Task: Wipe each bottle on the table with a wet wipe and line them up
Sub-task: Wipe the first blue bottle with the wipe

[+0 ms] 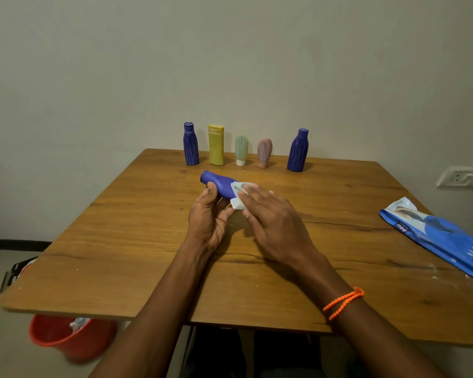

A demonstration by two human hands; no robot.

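centrally, left hand (206, 222) grips purple bottle (219, 185); right hand (273, 216) flat, pressing wipe (238, 203); pack (434, 233) reads "mee".

My one head camera looked forward and down, close over the table (120, 268), facing the wall (230, 64).

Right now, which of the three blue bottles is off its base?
The blue bottle in the hands, held tipped on its side with a wet wipe against it. The far-left blue bottle and far-right blue bottle stand upright.
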